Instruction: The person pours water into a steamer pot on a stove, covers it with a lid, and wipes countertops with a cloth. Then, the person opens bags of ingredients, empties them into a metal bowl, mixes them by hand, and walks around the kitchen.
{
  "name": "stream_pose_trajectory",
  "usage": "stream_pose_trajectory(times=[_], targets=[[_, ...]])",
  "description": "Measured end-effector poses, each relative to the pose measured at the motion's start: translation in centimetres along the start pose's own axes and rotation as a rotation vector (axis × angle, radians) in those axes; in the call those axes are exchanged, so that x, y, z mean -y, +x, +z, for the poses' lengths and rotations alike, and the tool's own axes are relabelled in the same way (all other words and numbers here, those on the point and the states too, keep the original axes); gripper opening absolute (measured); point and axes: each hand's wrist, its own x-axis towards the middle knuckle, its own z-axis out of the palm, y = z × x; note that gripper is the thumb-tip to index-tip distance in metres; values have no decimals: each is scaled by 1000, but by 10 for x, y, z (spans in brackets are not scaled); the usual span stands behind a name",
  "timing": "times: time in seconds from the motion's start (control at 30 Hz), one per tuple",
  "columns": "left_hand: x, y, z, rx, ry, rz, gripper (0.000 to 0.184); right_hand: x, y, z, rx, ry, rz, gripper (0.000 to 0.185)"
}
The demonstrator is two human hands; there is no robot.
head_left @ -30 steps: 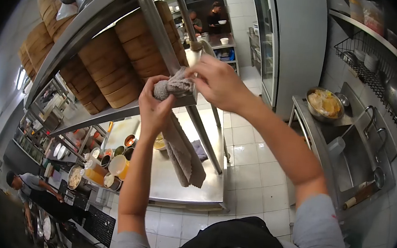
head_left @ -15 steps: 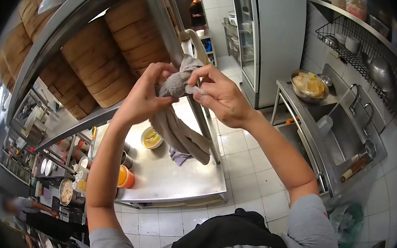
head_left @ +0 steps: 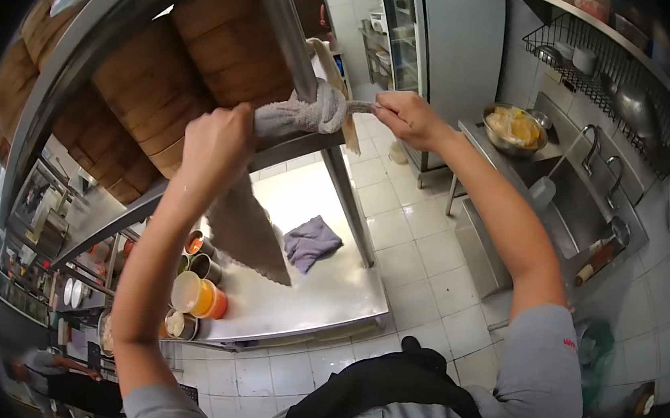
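Note:
A grey towel (head_left: 295, 116) is knotted around the steel post (head_left: 281, 30) of the rack, at shelf height. My left hand (head_left: 219, 140) is closed in a fist on the towel left of the knot, and the towel's loose length hangs below that hand over the steel table. On the other side, my right hand (head_left: 414, 120) pinches the thin, stretched end of the same towel. Between the two hands the towel is pulled taut. A light cloth (head_left: 329, 59) hangs just behind the knot.
Bamboo steamers (head_left: 150, 78) are stacked on the rack's shelf. Below, the steel table (head_left: 317, 308) bears a folded purple cloth (head_left: 312, 243) and an orange container (head_left: 209, 299). To the right are a sink (head_left: 568, 215) and a bowl of food (head_left: 514, 128). Another person (head_left: 68, 381) stands at lower left.
My hands have moved apart, left and right, drawing the towel tight at the post. The right hand now pulls a longer end. The view has shifted slightly, showing more of the purple cloth.

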Motion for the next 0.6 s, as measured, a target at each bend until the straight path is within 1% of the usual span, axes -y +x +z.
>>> stream_pose_trajectory(times=[0.03, 0.07, 0.1, 0.13, 0.17, 0.2, 0.23, 0.27, 0.3, 0.33, 0.37, 0.4, 0.43, 0.47, 0.5, 0.53, 0.57, 0.6], targets=[[-2, -7, -4, 70, -70, -62, 14, 1, 7, 1, 60, 104, 137, 18], [-2, -22, -2, 5, -254, 19, 16, 3, 5, -2, 55, 102, 127, 18], [-8, -35, -3, 40, -627, -68, 14, 6, -5, -5, -39, 306, 110, 14], [-17, -44, -3, 68, -1003, -157, 13, 21, -10, -9, -131, 507, 91, 16], [-24, -52, 3, 114, -1203, -245, 12, 38, -16, -14, -230, 437, 75, 42], [-34, -59, 9, 173, -1406, -332, 11, 58, -14, -19, -315, 159, -65, 55], [-52, -64, 9, 129, -1435, -358, 12, 75, -11, -16, -394, -123, -193, 68], [-67, -71, 12, 167, -1611, -426, 14, 84, -2, -6, -392, -186, -285, 78], [-77, -76, 15, 132, -1647, -463, 16, 102, 6, 4, -365, -227, -304, 75], [-91, -80, 19, 111, -1694, -491, 19, 105, 19, 25, -458, -271, -373, 67], [-97, -86, 21, 8, -1630, -608, 21, 106, 34, 41, -538, -334, -418, 56], [-103, -89, 11, 29, -1660, -625, 20, 103, 46, 60, -635, -462, -334, 48], [-107, -93, 4, 42, -1720, -624, 16, 98, 52, 63, -665, -485, -342, 44], [-106, -98, 6, 17, -1756, -559, 13, 92, 58, 64, -693, -491, -365, 40], [-105, -104, 3, -5, -1681, -548, 11, 88, 60, 67, -714, -436, -384, 37], [-109, -108, 5, -19, -1672, -553, 13, 84, 62, 70, -739, -377, -408, 34], [-111, -112, 12, -59, -1649, -565, 12, 79, 64, 72, -704, -289, -431, 37], [-115, -113, 21, -101, -1625, -563, 12, 77, 64, 77, -610, -172, -378, 50]])
